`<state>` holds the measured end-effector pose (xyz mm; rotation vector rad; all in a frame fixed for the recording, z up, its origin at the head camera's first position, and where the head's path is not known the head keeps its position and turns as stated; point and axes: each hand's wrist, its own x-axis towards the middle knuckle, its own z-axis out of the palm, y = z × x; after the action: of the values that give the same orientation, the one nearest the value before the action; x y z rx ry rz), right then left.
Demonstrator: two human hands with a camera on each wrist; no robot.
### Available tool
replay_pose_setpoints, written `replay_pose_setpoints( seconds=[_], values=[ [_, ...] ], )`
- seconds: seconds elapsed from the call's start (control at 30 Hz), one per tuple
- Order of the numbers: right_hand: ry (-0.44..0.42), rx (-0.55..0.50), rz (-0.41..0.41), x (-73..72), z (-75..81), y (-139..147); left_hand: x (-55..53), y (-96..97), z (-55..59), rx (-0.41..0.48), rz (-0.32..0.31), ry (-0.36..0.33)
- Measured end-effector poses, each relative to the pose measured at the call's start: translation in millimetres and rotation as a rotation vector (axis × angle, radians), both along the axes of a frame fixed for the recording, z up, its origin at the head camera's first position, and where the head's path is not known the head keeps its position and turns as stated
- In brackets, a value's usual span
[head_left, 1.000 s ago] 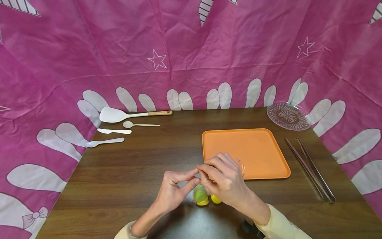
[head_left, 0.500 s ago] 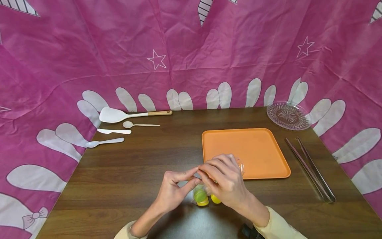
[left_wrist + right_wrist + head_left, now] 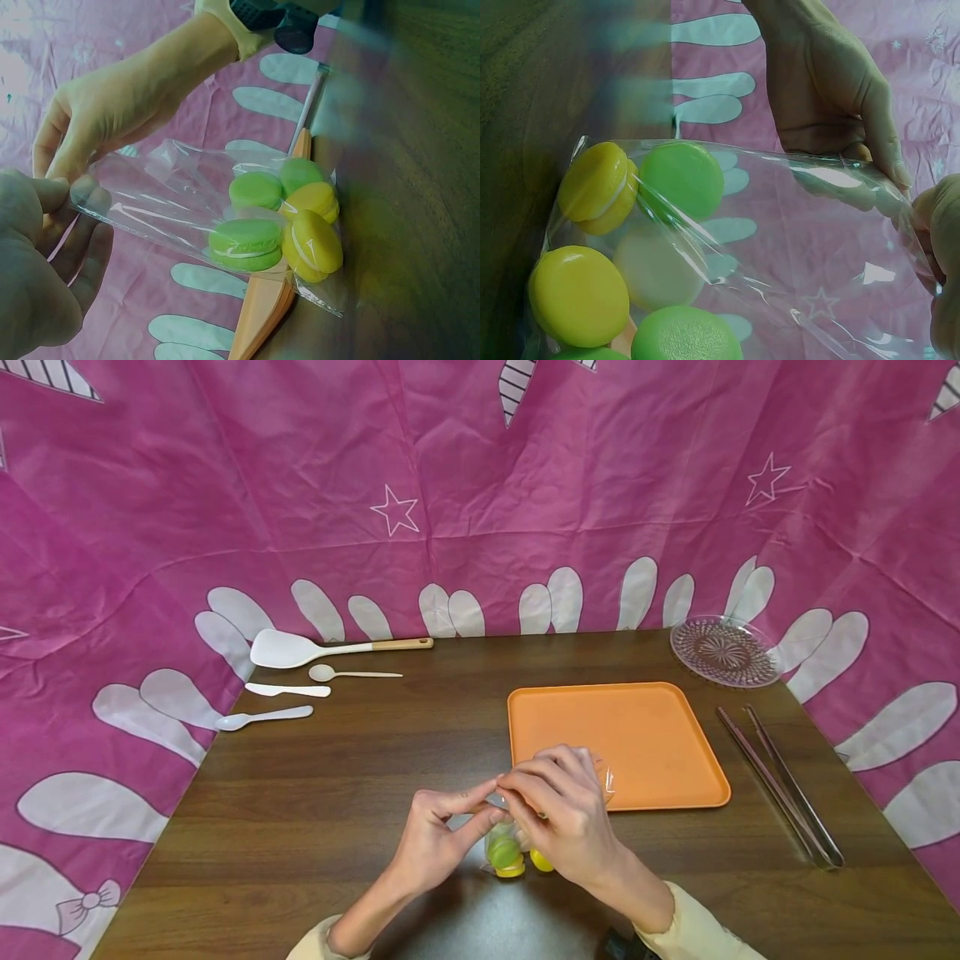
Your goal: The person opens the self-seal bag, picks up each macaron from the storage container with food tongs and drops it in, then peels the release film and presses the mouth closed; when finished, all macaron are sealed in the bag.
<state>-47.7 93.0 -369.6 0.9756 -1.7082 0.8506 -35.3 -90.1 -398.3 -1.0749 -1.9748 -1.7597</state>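
Observation:
A clear plastic bag (image 3: 150, 187) hangs between my two hands, its top edge pinched. My left hand (image 3: 431, 843) grips one side of that edge between thumb and fingers. Close beside it, my right hand (image 3: 573, 814) pinches the edge with thumb and forefinger, its other fingers bent. Inside the bag's bottom lie several macarons: green macarons (image 3: 244, 244), yellow macarons (image 3: 313, 246) and a pale macaron (image 3: 658, 266). In the head view the hands hide most of the bag, and only a green and two yellow pieces show below them.
Behind my right hand lies an orange tray (image 3: 615, 727). Metal tongs (image 3: 783, 793) and a clear patterned plate (image 3: 726, 650) are at the right. A white spatula (image 3: 288, 648), a small wooden spoon (image 3: 324, 672), a white knife (image 3: 288, 690) and a white spoon (image 3: 266, 717) lie at the back left.
Both hands keep nearly the same pose at the bag's edge. Only the glint on the plastic beside the right hand shifts slightly.

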Motion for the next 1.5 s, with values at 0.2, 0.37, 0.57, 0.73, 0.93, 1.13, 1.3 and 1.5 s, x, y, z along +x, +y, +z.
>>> replay_pose_setpoints(
  seconds=[0.2, 0.37, 0.57, 0.73, 0.93, 1.13, 1.3, 1.5],
  values=[
    [0.002, -0.013, 0.012, 0.5, 0.1, -3.1, 0.8, 1.1, 0.1, 0.022, -0.008, -0.077],
    [-0.063, -0.073, 0.075, 1.6, -0.5, -3.9, 1.6, 1.6, -0.3, 0.027, -0.012, -0.094],
    [-0.166, -0.153, 0.157, 3.8, -1.7, -1.8, 2.6, 2.9, 0.3, 0.038, -0.022, -0.097],
    [-0.231, -0.179, 0.198, 3.9, -3.4, 1.1, 2.1, 5.2, 1.6, 0.049, -0.023, -0.096],
    [-0.329, -0.215, 0.214, 5.8, -0.2, 6.3, 0.6, 7.7, 2.6, 0.063, -0.043, -0.058],
    [-0.492, -0.294, 0.224, 7.3, 6.5, 13.8, 2.2, 6.9, 1.3, 0.076, -0.021, -0.066],
    [-0.589, -0.356, 0.225, 8.1, 10.0, 21.0, 1.7, 6.3, -0.5, 0.07, -0.004, -0.075],
    [-0.683, -0.422, 0.205, 9.9, 17.7, 31.7, 3.3, 5.5, 0.2, 0.069, 0.025, -0.141]
  ],
)
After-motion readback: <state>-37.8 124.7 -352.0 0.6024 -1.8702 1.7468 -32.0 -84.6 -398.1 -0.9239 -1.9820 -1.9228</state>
